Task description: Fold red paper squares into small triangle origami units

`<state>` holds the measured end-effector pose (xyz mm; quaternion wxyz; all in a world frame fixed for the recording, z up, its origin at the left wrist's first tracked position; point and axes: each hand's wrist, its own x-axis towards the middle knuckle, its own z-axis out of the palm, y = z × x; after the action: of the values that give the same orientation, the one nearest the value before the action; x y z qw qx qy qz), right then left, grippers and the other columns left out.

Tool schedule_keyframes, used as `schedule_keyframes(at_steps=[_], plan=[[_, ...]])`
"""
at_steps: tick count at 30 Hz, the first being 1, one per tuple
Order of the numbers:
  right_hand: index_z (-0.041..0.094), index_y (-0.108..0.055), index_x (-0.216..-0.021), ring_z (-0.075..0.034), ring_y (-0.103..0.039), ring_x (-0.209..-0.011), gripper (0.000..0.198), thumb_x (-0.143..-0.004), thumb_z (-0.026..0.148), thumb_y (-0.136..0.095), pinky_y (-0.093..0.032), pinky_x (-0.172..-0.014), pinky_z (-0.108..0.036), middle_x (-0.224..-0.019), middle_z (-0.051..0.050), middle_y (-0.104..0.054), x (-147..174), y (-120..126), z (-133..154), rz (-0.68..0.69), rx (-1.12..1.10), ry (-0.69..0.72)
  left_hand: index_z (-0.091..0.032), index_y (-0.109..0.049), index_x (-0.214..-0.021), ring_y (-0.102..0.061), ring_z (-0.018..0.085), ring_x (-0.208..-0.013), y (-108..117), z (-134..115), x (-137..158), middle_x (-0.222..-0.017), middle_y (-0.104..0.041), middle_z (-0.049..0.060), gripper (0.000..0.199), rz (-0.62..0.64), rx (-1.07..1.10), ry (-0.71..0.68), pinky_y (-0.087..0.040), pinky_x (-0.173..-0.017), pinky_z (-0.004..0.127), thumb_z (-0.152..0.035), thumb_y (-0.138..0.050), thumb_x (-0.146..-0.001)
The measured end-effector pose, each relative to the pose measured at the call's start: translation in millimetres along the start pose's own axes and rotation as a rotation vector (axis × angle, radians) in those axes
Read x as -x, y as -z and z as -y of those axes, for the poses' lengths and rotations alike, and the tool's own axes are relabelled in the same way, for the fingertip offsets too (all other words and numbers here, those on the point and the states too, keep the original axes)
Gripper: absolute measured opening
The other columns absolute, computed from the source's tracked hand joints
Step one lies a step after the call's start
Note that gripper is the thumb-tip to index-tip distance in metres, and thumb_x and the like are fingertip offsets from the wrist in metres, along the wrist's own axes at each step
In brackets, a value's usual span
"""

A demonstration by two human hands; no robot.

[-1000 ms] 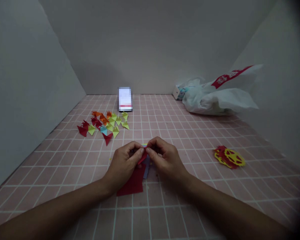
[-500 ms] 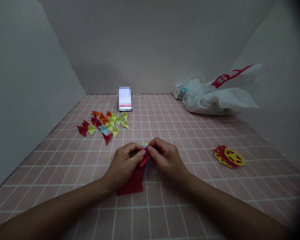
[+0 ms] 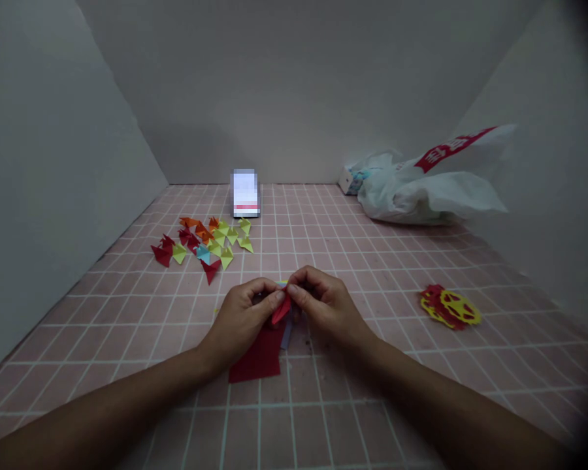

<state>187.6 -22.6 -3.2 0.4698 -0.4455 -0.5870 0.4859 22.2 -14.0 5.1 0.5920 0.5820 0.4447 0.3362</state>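
Note:
Between my two hands is a small piece of folded red paper (image 3: 281,310), pinched at its upper end. My left hand (image 3: 247,316) grips it between thumb and fingers from the left. From the right, my right hand (image 3: 326,300) pinches the same piece with thumb and forefinger. Beneath them on the table lies a stack of paper sheets, with a red sheet (image 3: 257,359) on top and a lilac edge (image 3: 285,337) showing beside it. The stack's far part is mostly hidden by my hands.
Several folded paper cranes (image 3: 215,247) in red, orange, yellow and blue lie at the left. A lit phone (image 3: 245,194) stands behind them. Red and yellow paper cut-outs (image 3: 449,307) lie at the right. A white plastic bag (image 3: 421,196) and a small box (image 3: 349,181) sit at the back right.
My right hand has risen very slightly at the folded red paper, and the paper has tilted a little. My left hand keeps its pinch. Everything else lies as before.

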Motion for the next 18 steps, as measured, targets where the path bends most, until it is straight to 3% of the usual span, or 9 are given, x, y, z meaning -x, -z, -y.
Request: schedule_keyframes(at_steps=[18], plan=[[0.019, -0.056, -0.078, -0.011, -0.051, -0.058, 0.009, -0.086, 0.016, -0.053, -0.04, -0.055, -0.024, -0.064, 0.003, -0.054, 2.5, -0.7, -0.4, -0.027, 0.16, 0.039, -0.016, -0.064, -0.076, -0.051, 0.013, -0.066, 0.1, -0.3, -0.4, -0.07, -0.058, 0.0, 0.021, -0.018, -0.16, -0.081, -0.041, -0.062, 0.023, -0.031, -0.056, -0.089]])
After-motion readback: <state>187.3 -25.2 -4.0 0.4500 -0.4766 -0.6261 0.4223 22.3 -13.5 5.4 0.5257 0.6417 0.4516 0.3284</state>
